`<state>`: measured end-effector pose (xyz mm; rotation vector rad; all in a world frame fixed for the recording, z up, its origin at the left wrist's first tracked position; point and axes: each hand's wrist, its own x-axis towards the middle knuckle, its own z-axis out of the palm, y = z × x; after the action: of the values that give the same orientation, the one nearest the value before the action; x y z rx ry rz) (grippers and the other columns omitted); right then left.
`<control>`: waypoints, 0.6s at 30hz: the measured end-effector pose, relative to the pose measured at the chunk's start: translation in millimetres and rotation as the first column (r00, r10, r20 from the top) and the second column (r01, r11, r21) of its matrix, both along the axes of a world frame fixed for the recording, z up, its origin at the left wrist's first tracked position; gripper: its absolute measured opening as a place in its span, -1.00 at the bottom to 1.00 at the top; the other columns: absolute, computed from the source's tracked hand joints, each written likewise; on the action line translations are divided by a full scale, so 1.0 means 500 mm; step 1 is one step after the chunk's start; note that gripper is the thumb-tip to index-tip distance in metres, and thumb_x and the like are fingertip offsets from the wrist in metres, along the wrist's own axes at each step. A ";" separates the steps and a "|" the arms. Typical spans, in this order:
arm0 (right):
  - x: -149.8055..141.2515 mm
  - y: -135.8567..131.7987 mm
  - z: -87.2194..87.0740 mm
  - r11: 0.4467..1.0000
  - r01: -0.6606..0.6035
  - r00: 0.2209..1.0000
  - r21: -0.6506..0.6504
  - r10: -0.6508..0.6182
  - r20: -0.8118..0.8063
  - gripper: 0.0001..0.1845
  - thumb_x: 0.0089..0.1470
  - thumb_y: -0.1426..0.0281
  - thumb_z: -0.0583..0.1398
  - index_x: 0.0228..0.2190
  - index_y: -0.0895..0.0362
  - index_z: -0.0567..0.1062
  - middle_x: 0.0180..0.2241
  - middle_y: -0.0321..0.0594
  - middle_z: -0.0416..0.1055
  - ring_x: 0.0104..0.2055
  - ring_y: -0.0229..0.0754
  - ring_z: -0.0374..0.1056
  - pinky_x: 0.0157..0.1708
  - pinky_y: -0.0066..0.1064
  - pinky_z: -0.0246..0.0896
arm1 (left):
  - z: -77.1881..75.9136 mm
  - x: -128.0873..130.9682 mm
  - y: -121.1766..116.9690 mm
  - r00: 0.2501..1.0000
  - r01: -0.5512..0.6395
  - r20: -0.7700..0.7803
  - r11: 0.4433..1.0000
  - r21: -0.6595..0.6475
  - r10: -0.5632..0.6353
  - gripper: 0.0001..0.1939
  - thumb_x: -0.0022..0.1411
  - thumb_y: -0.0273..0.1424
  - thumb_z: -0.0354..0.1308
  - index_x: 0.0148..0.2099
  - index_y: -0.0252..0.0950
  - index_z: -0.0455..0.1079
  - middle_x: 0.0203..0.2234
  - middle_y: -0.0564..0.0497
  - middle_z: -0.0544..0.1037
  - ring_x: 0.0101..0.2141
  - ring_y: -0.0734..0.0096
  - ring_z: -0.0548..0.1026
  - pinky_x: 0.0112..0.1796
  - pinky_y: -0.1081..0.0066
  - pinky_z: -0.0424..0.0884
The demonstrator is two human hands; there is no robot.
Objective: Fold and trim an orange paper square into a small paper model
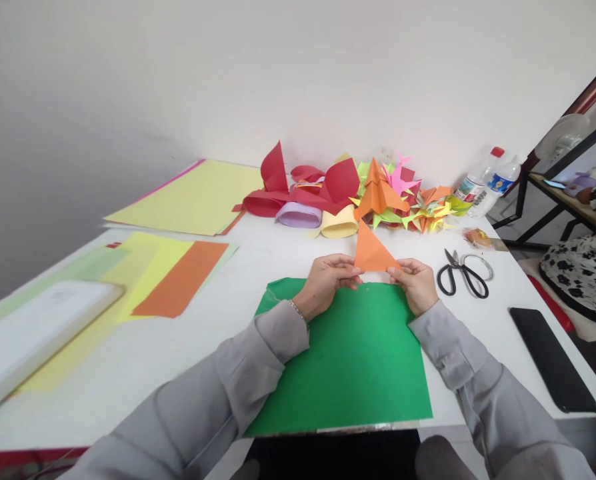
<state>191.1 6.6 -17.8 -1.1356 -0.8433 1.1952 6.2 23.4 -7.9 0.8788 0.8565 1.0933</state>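
Between my two hands is a piece of orange paper [373, 252] folded into a triangle, its point up and its lower edge toward me. My left hand [328, 283] pinches the lower left corner between thumb and fingers. At the lower right corner, my right hand [415, 283] grips the paper the same way. Both hands are just above the far edge of a green sheet [353, 360], which lies flat on the white table in front of me.
Folded paper shapes [378, 193] crowd the wall side. Black-handled scissors [463, 273] and a black phone-like slab [553, 360] lie right. Loose coloured sheets [183, 280] and a white box-like object [43, 333] are left. Two bottles [478, 180] stand back right; another person [583, 267] sits beyond.
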 end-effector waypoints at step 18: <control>-0.015 -0.010 -0.005 0.989 -0.147 0.988 0.028 0.148 -0.033 -0.64 -0.38 0.27 0.45 -0.47 0.18 0.56 -0.63 -0.24 0.52 -0.59 -0.22 0.44 -0.52 -0.41 0.41 | -0.014 0.003 -0.014 0.978 0.149 -0.170 0.975 0.165 -0.121 -0.74 -0.10 -0.28 0.35 -0.47 -0.41 0.50 -0.67 -0.02 0.51 -0.65 0.47 0.43 -0.59 0.47 0.38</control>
<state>183.7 1.4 -20.1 -1.0424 -0.9261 1.3187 7.8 16.5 -14.8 1.1688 0.8255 0.9999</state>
